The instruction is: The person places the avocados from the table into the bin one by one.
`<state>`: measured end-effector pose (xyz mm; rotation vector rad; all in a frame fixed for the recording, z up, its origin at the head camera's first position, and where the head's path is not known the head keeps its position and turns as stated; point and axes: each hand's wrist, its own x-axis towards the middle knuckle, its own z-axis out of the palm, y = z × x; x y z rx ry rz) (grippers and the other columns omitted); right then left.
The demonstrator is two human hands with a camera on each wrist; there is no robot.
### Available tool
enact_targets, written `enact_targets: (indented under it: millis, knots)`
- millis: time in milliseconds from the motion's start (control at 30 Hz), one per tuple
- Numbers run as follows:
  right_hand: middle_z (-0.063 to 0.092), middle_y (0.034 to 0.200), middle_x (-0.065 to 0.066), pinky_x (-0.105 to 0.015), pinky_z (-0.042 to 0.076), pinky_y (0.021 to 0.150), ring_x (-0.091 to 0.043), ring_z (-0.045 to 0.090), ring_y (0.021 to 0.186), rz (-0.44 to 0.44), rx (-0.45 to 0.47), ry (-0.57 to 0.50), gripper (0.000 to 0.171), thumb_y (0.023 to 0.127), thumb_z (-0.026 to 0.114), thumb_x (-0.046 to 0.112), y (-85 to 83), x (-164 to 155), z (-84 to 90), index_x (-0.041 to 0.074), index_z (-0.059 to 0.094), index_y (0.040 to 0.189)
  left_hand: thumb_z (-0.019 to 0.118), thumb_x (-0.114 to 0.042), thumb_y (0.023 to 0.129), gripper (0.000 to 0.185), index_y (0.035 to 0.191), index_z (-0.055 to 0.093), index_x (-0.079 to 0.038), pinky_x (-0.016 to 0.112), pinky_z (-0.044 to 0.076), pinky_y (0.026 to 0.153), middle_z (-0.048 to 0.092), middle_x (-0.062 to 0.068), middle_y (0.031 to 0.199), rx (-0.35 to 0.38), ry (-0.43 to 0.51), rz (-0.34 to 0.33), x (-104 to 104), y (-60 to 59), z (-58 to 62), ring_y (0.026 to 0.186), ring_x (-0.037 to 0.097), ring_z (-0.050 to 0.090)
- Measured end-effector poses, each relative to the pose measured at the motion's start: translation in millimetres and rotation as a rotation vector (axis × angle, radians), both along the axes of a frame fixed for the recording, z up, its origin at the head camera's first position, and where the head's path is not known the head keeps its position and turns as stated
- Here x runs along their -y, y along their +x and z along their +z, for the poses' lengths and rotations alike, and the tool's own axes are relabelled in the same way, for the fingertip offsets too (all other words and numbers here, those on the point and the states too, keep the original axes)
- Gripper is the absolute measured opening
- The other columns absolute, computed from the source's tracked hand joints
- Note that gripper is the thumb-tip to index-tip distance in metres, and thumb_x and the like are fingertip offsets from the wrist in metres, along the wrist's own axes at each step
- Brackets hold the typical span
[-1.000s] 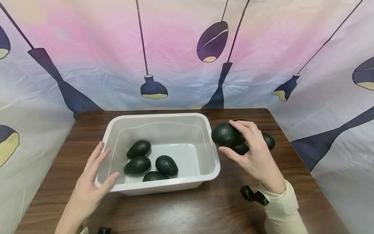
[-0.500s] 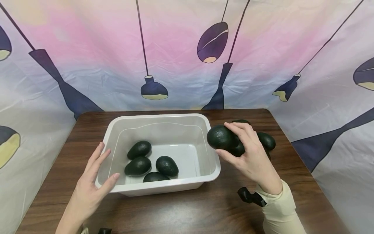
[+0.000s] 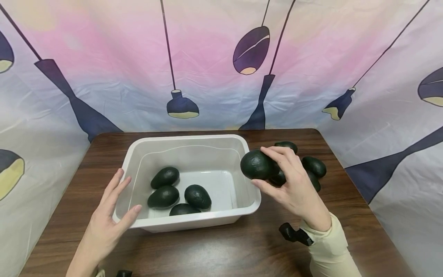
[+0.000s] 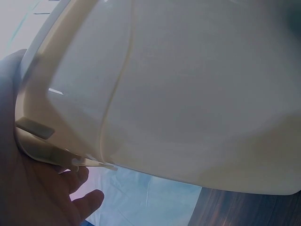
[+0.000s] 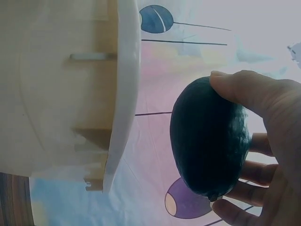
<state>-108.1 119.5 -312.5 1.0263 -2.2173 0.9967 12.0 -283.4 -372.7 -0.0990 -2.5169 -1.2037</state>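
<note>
My right hand grips a dark green avocado between thumb and fingers, at the right rim of a white plastic tub. The right wrist view shows the same avocado held beside the tub's outer wall. My left hand rests at the tub's left front corner, fingers spread along the rim. In the left wrist view the left hand lies against the rim from outside. Several avocados lie in the left and middle of the tub, among them one avocado nearest its centre.
More avocados lie on the brown wooden table to the right of the tub, such as one avocado partly behind the right hand and another farther back. A printed cloth hangs behind the table.
My right hand has moved left with the avocado, bringing it over the tub's right rim. Avocados behind that hand show more now. The left hand and the tub have stayed put.
</note>
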Motion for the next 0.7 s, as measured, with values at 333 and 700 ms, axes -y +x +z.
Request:
enact_targets:
  millis: [333,700]
  knots:
    - [0.054,0.128,-0.009,-0.034,0.039,0.093,-0.025,0.051,0.115,0.033,0.001,0.003,0.066,0.085,0.071,0.048,1.0,4.6,0.9,0.007,0.057,0.134,0.073,-0.002,0.083,0.073,0.148,0.042,-0.016,0.01,0.017,0.101,0.021,-0.002,0.16,-0.001,-0.001,0.0,0.7,0.0,-1.3,0.142,0.006,0.022]
    - [0.053,0.13,-0.008,-0.031,0.039,0.093,-0.023,0.051,0.115,0.063,0.009,0.023,0.065,0.085,0.072,0.046,3.2,9.8,-1.9,0.009,0.055,0.136,0.073,-0.003,0.084,0.072,0.148,0.042,-0.017,0.011,0.018,0.101,0.021,-0.003,0.16,0.005,-0.001,0.004,-0.3,0.6,0.7,0.142,0.005,0.022]
